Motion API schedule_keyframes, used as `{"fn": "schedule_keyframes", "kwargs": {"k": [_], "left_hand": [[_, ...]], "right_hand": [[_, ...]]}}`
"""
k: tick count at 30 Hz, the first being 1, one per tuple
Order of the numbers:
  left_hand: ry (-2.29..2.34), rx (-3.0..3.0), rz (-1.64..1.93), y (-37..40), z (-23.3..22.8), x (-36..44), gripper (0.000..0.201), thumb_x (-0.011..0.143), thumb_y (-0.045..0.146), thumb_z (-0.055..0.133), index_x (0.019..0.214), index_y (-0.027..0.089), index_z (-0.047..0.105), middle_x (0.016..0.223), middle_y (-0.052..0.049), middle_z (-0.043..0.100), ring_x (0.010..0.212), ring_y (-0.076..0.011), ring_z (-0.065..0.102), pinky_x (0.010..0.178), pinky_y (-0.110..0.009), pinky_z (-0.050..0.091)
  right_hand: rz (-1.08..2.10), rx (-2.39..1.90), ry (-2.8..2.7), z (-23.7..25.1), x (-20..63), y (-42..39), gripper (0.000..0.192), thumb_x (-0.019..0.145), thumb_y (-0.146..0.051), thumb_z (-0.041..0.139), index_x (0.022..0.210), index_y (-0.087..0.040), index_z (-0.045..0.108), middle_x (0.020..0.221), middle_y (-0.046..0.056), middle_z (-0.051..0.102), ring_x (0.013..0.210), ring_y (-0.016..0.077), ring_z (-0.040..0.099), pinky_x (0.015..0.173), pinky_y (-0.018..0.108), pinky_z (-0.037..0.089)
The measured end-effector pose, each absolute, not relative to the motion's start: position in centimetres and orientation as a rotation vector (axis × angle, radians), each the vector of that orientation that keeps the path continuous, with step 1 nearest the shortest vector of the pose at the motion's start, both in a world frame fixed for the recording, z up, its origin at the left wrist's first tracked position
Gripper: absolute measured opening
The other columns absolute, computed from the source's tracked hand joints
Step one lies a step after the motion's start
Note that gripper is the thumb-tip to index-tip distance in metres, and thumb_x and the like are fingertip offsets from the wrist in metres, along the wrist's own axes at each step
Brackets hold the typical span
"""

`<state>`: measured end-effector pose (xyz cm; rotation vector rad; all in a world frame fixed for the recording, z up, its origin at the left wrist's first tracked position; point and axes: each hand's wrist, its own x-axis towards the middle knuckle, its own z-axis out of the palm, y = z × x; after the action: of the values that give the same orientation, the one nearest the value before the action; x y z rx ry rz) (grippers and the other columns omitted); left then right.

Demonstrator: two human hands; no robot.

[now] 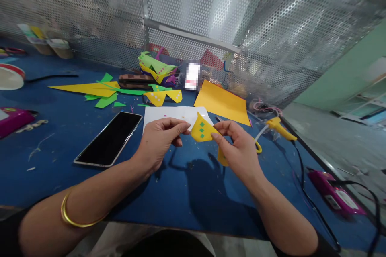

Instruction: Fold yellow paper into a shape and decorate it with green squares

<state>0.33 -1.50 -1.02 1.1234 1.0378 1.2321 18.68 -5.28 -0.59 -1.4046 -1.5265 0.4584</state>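
Single head-worn view, looking forward and down, close over blue table (187, 192), facing perforated metal screen (211, 16) behind

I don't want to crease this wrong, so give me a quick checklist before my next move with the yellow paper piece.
1. Both hands on the piece: ok. Left hand and right hand pinch the yellow paper piece at opposite edges.
2. Piece lifted off the blue table: ok.
3. Green diamonds facing up: ok.
4. Phone apart from the hands: ok.
5. Glue gun within reach on the right: ok; whether it is hot, cannot tell.
6. Second yellow bit under the right hand: cannot tell if held.
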Motion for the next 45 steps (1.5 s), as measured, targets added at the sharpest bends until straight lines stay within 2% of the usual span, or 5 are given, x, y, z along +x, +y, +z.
{"fn": "schedule_keyframes", "kwargs": {"k": [7, 10, 12, 14, 45], "left_hand": [[0.993, 1.132, 1.289, -1.6, -1.1, -0.1, 0.059, 0.09, 0.038, 0.055, 0.037, 0.022, 0.034, 0.031, 0.006, 0.029, 0.032, -0.0074, 0.03, 0.045, -0.026, 0.031], [1.068, 1.147, 1.258, -1.4, -1.3, -0.1, 0.056, 0.09, 0.047, 0.055, 0.041, 0.02, 0.049, 0.038, 0.002, 0.045, 0.04, -0.0095, 0.044, 0.052, -0.026, 0.038], [1.094, 1.163, 1.278, -1.3, -1.4, 0.0, 0.025, 0.079, 0.039, 0.07, 0.067, 0.018, 0.07, 0.064, -0.003, 0.068, 0.061, -0.0132, 0.06, 0.062, -0.025, 0.045], [1.078, 1.153, 1.248, -1.3, -1.5, 0.1, 0.028, 0.069, 0.034, 0.079, 0.092, 0.019, 0.075, 0.09, -0.005, 0.075, 0.08, -0.0164, 0.065, 0.069, -0.025, 0.047], [1.049, 1.286, 0.94, -2.3, -1.8, 1.0, 0.043, 0.071, 0.058, 0.071, 0.062, 0.016, 0.073, 0.062, -0.004, 0.069, 0.061, -0.0173, 0.059, 0.058, -0.027, 0.043]], "right_hand": [[0.445, -1.412, -1.548, -0.6, 18.6, -5.4, 0.013, 0.083, -0.03, 0.062, 0.092, -0.021, 0.063, 0.081, 0.003, 0.065, 0.075, 0.017, 0.061, 0.068, 0.031, 0.051], [0.472, -1.407, -1.539, -0.7, 18.7, -5.3, 0.014, 0.083, -0.03, 0.062, 0.093, -0.02, 0.062, 0.081, 0.003, 0.065, 0.074, 0.0166, 0.06, 0.067, 0.03, 0.051], [0.477, -1.395, -1.526, -0.8, 18.7, -5.3, 0.014, 0.083, -0.031, 0.062, 0.092, -0.02, 0.062, 0.08, 0.003, 0.065, 0.074, 0.0168, 0.061, 0.066, 0.03, 0.051], [0.469, -1.386, -1.523, -0.8, 18.6, -5.3, 0.014, 0.082, -0.03, 0.063, 0.091, -0.02, 0.062, 0.079, 0.002, 0.066, 0.073, 0.0168, 0.061, 0.065, 0.03, 0.051], [0.548, -1.39, -1.614, -1.2, 17.5, -5.9, 0.009, 0.085, -0.026, 0.06, 0.092, -0.021, 0.061, 0.085, 0.004, 0.066, 0.082, 0.0186, 0.062, 0.076, 0.034, 0.052]]}}
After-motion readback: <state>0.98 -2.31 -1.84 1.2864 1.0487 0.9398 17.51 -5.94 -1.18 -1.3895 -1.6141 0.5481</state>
